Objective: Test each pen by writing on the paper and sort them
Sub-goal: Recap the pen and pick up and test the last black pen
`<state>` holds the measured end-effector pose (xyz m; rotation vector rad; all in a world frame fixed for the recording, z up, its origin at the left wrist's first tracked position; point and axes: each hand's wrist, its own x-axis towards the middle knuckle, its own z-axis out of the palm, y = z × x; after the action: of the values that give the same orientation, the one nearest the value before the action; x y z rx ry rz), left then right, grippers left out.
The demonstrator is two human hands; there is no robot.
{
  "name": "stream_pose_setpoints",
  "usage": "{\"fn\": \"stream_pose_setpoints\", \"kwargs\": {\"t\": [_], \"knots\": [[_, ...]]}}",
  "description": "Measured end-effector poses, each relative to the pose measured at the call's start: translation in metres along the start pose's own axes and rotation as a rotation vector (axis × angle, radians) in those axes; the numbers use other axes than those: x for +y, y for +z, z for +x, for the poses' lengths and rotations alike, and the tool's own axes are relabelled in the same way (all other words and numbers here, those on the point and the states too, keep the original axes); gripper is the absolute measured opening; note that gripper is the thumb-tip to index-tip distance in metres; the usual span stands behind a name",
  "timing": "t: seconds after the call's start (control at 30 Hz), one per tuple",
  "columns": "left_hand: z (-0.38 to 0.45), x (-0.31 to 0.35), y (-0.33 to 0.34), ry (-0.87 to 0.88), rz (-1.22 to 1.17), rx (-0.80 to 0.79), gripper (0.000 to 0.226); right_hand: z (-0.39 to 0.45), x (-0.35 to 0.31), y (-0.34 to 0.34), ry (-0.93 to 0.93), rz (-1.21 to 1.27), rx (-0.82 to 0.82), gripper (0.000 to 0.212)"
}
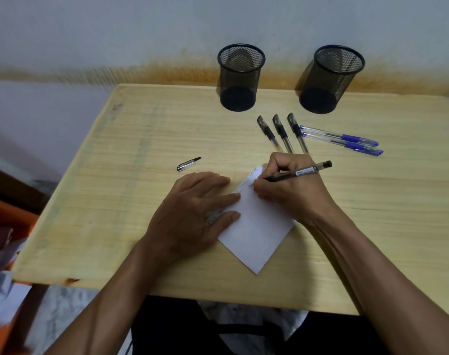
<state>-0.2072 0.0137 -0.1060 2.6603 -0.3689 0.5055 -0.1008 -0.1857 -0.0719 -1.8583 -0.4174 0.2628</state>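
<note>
Wooden table (146,129) against stained grey wall (115,34)

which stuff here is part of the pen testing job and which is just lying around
Job: pen in right hand; paper; pen cap; three black pens; two blue pens; two mesh cups.

Lying about: white papers and orange furniture left of the table.

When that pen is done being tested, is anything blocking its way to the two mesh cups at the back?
Nothing solid blocks it. Three black pens and two blue pens lie flat on the table between the right hand and the mesh cups; the held pen could probably be lifted over them.
</note>
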Motion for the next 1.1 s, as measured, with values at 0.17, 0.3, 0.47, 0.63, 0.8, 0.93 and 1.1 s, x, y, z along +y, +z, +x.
{"fn": "stream_pose_setpoints", "kwargs": {"t": [0.17, 0.3, 0.47, 0.63, 0.8, 0.93, 1.1], "knots": [[0.0, 0.0, 0.001, -0.008, -0.006, -0.008, 0.035, 0.001, 0.001, 0.0, 0.002, 0.007, 0.035, 0.016], [-0.001, 0.001, 0.001, -0.003, -0.006, 0.004, 0.035, 0.0, 0.001, -0.001, 0.024, 0.022, 0.049, 0.012], [-0.001, 0.0, 0.001, -0.004, -0.017, 0.02, 0.033, 0.002, 0.002, 0.001, 0.039, 0.046, 0.096, 0.014], [0.0, 0.001, 0.002, 0.004, -0.029, 0.035, 0.031, 0.0, 0.003, 0.0, 0.031, 0.036, 0.128, 0.017], [-0.001, 0.001, 0.001, -0.032, -0.046, 0.018, 0.033, -0.002, -0.003, 0.0, 0.15, 0.24, 0.193, 0.013], [0.001, -0.001, 0.0, -0.004, -0.038, 0.025, 0.037, -0.01, -0.021, -0.016, 0.093, 0.273, 0.229, 0.014], [0.012, 0.016, -0.02, -0.068, -0.076, 0.385, 0.032, -0.035, -0.052, -0.021, 0.061, 0.382, 0.121, 0.013]]}}
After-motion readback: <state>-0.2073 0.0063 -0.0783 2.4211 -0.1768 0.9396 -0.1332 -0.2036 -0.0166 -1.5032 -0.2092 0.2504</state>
